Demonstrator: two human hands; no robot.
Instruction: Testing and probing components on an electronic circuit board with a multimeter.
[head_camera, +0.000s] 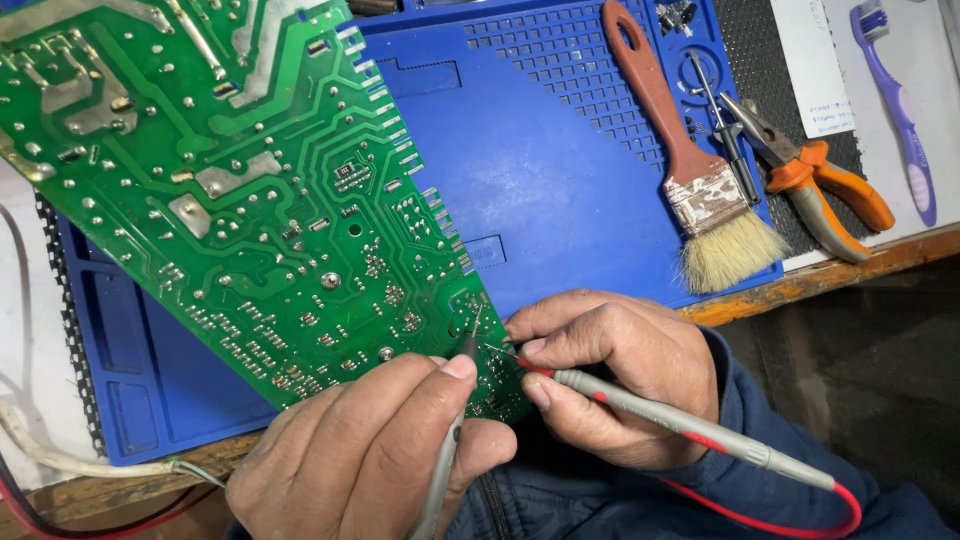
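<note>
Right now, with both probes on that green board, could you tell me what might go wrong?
1. The two probe tips sit close together on the circuit board; a slip of the left hand or right hand could bridge neighbouring solder pads.
2. The board overhangs the blue mat tilted and may shift.
3. The red lead hangs off the bench and could snag.

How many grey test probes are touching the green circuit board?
2. One grey probe with a dark tip is in the left hand, one grey probe with red bands and red lead in the right hand; both tips meet the green circuit board's lower corner.
</note>
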